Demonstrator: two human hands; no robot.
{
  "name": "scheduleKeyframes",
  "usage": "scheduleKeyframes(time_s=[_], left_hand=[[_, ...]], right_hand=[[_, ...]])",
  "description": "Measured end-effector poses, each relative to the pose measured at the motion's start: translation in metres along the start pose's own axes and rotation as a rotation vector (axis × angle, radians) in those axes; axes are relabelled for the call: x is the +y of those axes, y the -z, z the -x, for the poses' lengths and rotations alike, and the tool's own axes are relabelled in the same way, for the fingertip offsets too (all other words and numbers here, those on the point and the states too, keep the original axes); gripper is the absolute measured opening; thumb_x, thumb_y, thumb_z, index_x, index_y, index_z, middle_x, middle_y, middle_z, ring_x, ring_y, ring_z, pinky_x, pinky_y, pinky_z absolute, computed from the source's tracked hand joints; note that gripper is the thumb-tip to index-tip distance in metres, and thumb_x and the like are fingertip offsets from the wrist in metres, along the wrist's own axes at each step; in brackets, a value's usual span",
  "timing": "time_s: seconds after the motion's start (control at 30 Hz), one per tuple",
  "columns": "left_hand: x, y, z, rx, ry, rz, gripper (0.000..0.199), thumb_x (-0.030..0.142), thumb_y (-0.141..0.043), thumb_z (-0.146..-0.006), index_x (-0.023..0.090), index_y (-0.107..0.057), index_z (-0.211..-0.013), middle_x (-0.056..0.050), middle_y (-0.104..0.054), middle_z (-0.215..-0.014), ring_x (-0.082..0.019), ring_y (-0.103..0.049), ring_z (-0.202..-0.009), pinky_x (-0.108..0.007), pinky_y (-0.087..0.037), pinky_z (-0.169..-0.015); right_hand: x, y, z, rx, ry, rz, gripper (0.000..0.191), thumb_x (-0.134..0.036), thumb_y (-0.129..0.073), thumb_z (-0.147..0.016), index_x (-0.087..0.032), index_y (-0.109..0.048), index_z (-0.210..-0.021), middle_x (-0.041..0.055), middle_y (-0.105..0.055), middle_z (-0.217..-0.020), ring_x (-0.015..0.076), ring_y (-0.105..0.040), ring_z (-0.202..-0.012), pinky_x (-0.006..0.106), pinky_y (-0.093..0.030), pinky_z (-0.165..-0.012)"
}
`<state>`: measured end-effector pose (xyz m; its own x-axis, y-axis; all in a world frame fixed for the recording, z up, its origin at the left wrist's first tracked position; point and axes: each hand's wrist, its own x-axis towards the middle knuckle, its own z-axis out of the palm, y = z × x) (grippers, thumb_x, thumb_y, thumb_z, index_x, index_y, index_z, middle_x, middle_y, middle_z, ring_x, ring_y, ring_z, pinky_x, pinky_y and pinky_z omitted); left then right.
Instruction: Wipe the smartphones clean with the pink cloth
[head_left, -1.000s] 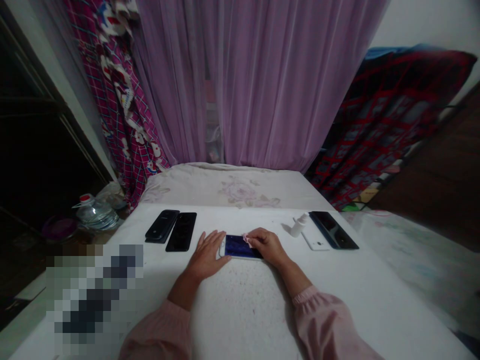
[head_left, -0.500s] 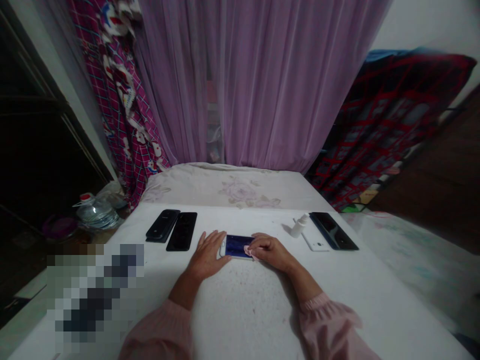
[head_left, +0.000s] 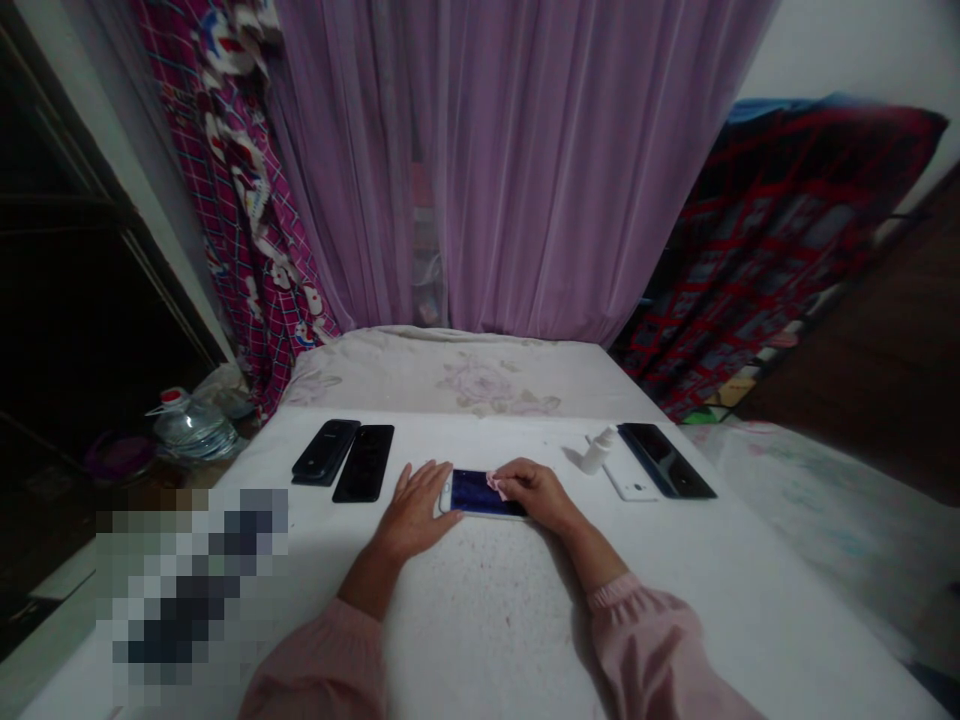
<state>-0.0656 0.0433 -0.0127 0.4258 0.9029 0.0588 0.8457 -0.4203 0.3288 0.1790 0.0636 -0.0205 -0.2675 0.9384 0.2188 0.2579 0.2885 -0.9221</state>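
A white-framed phone (head_left: 474, 492) lies flat and sideways on the white cloth, its dark blue screen facing up. My left hand (head_left: 415, 511) grips its left end, thumb along the near edge and fingers at the far edge. Pinched in the fingers of my right hand (head_left: 536, 493) is a small pink cloth (head_left: 496, 484), pressed against the screen towards the phone's far edge. The right end of the phone is partly hidden by that hand.
Two dark phones, one thicker (head_left: 325, 452) and one flat (head_left: 364, 463), lie left. At right are a white spray bottle (head_left: 598, 452), a white phone (head_left: 630, 482) and a dark phone (head_left: 667, 461). A water bottle (head_left: 191, 425) stands beyond the left edge. Purple curtains (head_left: 540, 180) hang behind.
My right hand has moved the pink cloth slightly away from me across the screen, uncovering more of the near right part. My left hand and the phone have stayed in place.
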Motion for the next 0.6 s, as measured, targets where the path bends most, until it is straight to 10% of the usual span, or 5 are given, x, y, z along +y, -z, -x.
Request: scheduleKeyframes(time_s=[0.2,0.4,0.6], left_hand=[[0.0,-0.002,-0.001,0.009,-0.001,0.005,0.065,0.044,-0.054,-0.087,0.018,-0.035,-0.144,-0.011,-0.042,-0.148,-0.026,-0.029,-0.141,-0.05,-0.012,-0.118],[0.001,0.0,-0.001,-0.005,0.004,0.0,0.065,0.044,-0.054,-0.087,0.02,-0.035,-0.144,-0.01,-0.041,-0.149,-0.025,-0.029,-0.142,-0.05,-0.011,-0.118],[0.002,0.003,0.0,-0.024,0.023,-0.003,0.066,0.043,-0.055,-0.087,0.018,-0.034,-0.145,-0.01,-0.039,-0.15,-0.025,-0.027,-0.142,-0.049,-0.01,-0.118]], right_hand=[[-0.006,0.014,0.006,-0.2,0.109,0.036,0.027,-0.049,-0.068,-0.079,-0.024,-0.074,-0.071,0.0013,-0.071,-0.071,0.0167,-0.066,-0.075,0.041,-0.039,-0.104],[0.006,0.002,0.0,0.001,-0.059,-0.108,0.033,-0.052,-0.072,-0.072,-0.019,-0.074,-0.078,0.0055,-0.069,-0.081,0.0162,-0.063,-0.068,0.029,-0.053,-0.063],[0.008,-0.002,-0.004,0.073,-0.068,-0.139,0.033,-0.051,-0.073,-0.071,-0.018,-0.073,-0.078,0.0064,-0.068,-0.084,0.0157,-0.063,-0.068,0.028,-0.053,-0.062]])
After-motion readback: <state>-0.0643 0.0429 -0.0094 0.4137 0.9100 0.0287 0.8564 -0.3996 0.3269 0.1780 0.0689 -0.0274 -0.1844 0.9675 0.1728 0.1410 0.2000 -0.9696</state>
